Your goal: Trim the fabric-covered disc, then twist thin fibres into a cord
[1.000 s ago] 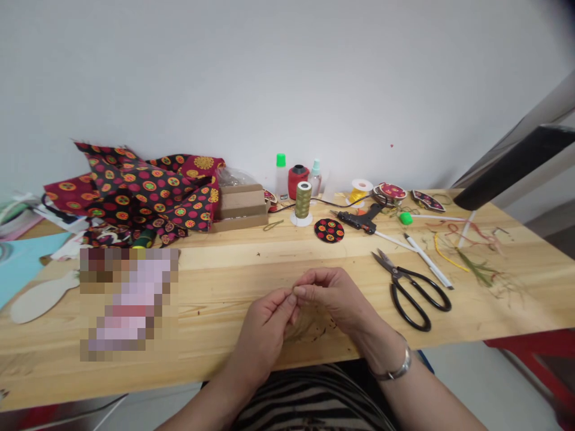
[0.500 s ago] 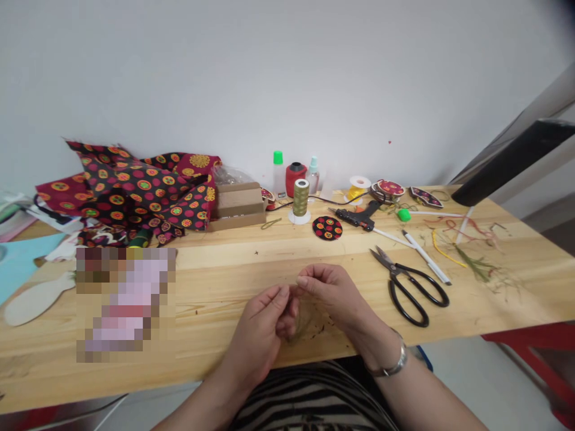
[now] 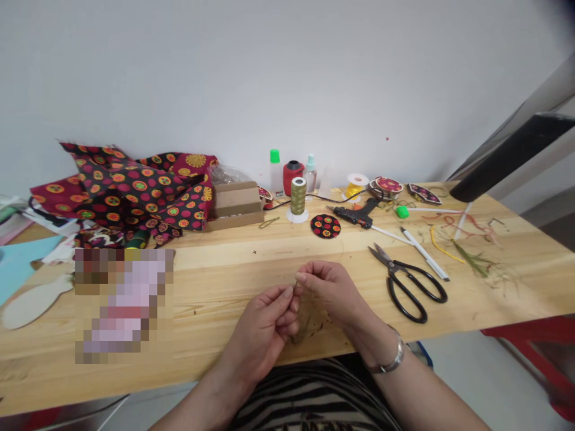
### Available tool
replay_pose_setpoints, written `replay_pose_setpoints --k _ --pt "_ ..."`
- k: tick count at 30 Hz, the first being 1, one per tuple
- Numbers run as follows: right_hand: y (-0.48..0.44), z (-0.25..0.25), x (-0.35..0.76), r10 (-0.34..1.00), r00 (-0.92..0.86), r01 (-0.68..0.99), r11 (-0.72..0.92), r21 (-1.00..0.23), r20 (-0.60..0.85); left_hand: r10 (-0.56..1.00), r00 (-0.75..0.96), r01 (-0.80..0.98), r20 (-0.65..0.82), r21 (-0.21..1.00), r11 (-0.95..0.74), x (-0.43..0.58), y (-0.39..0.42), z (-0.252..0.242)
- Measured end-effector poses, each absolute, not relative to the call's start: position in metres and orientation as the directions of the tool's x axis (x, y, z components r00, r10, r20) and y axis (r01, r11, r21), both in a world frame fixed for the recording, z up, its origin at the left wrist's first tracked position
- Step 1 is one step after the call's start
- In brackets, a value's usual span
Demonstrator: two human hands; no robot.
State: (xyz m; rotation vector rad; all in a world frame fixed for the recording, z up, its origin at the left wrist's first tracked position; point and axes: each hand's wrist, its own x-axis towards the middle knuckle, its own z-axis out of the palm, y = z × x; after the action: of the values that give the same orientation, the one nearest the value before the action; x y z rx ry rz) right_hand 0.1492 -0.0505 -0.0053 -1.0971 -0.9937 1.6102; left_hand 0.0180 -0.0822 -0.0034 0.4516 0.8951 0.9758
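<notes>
Near the table's front edge, my left hand (image 3: 269, 320) and my right hand (image 3: 330, 290) meet, both with thumb and forefinger pinched. Between the fingertips shows a short bit of thin olive thread (image 3: 295, 287); most of it is hidden by the fingers. Loose greenish strands (image 3: 308, 326) appear below my right hand, blurred against the wood. To the right of my right hand lie black-handled scissors (image 3: 406, 281), blades slightly apart. Beyond the hands stand a spool of olive thread (image 3: 298, 199) and a round patterned fabric piece (image 3: 326, 226).
A black glue gun (image 3: 357, 214) with its cord, a white pen (image 3: 424, 254) and thread scraps (image 3: 471, 257) lie at the right. Patterned cloth (image 3: 135, 191) and a cardboard box (image 3: 236, 206) fill the back left. A pale flat cutout (image 3: 36, 304) lies far left.
The fingertips have shifted slightly, and a bit of thread now shows between them. The view has moved a little; the things on the table stay put.
</notes>
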Motion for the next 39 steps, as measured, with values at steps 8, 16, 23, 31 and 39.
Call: replay_pose_setpoints --k 8,16,23,31,39 --pt "-0.052 -0.002 0.149 0.962 -0.175 -0.239 -0.246 -0.939 -0.208 0.864 0.257 -0.5 -0.433 0.706 0.502 0.02 -0.082 -0.003" --pt "-0.053 -0.003 0.149 0.964 -0.196 -0.269 -0.228 -0.936 -0.179 0.907 0.159 -0.467 -0.39 0.779 0.417 0.018 -0.084 -0.004" --pt "-0.052 -0.005 0.152 0.993 -0.088 -0.263 -0.106 -0.959 -0.085 0.986 -0.07 -0.319 -0.152 0.94 0.122 0.013 -0.079 -0.003" --pt "-0.056 -0.005 0.133 0.953 -0.3 -0.381 -0.165 -0.91 -0.047 0.981 -0.131 -0.277 -0.141 0.956 0.101 0.009 -0.076 0.002" --pt "-0.057 -0.004 0.132 0.902 -0.432 -0.324 -0.15 -0.934 0.004 0.978 -0.101 -0.37 -0.18 0.92 0.131 0.006 -0.072 -0.001"
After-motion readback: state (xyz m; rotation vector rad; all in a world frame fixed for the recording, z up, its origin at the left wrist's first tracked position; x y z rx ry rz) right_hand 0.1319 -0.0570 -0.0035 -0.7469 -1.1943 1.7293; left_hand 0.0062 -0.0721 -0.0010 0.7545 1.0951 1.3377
